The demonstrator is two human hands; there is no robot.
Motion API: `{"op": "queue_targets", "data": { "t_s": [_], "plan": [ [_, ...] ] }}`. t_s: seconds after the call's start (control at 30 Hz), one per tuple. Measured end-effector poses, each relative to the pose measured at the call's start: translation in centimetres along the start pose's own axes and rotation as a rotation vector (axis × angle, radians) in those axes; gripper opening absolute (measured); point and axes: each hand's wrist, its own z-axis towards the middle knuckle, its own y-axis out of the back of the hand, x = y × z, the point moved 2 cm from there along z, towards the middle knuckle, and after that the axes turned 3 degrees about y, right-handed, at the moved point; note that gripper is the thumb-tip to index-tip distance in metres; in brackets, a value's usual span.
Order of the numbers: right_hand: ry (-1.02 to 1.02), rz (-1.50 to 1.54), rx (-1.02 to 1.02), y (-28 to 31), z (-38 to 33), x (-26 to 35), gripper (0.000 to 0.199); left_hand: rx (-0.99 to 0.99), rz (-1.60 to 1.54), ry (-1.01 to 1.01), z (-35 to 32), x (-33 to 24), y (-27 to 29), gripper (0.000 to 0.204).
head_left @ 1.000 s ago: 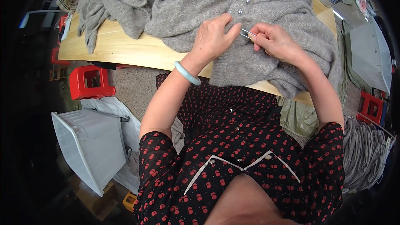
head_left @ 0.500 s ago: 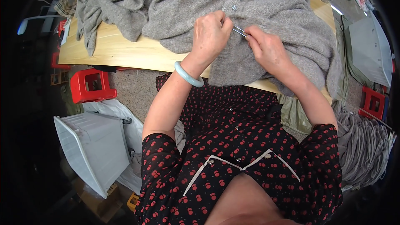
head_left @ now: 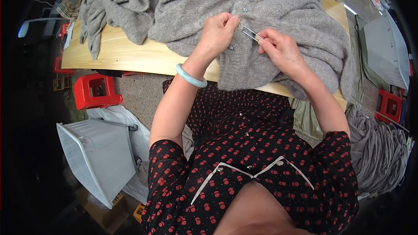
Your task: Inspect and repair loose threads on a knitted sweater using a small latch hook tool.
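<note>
A grey knitted cardigan [head_left: 278, 21] with small buttons lies spread over the wooden table [head_left: 117, 56]. My left hand [head_left: 220, 30] pinches the cardigan's fabric near its button edge. My right hand [head_left: 281, 50] holds small metal tweezers [head_left: 251, 32], their tips pointing at the spot that my left hand pinches. A pale green bangle [head_left: 190, 76] circles my left wrist.
More grey knitwear [head_left: 113, 4] is heaped at the table's far left. A red stool [head_left: 93, 91] and a grey plastic bin [head_left: 98, 159] stand on the floor to my left. Another pile of grey garments [head_left: 379, 148] and a red stool [head_left: 389, 104] are on my right.
The view has shifted slightly, so the table sits lower in the picture. Both hands stay together on the cardigan, the tweezers still at the pinched fabric.
</note>
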Motion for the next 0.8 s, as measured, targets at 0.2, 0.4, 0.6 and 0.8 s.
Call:
{"op": "queue_targets", "data": {
  "t_s": [0.2,0.4,0.6,0.8],
  "plan": [
    [-0.078,0.003,0.103,1.3,0.7,0.9,0.014,-0.054,0.478,-0.245,-1.7,-1.8,0.1,0.023],
    [-0.078,0.030,0.145,1.3,1.1,0.6,0.014,-0.146,0.571,-0.488,-2.2,-1.5,-0.6,0.016],
    [-0.127,0.102,0.175,1.2,1.2,0.3,0.015,-0.310,0.722,-0.600,-3.0,-0.4,-2.3,0.005],
    [-0.140,0.165,0.206,1.1,1.3,0.2,0.015,-0.364,0.768,-0.623,-3.1,0.1,-2.8,0.010]
  ]
}}
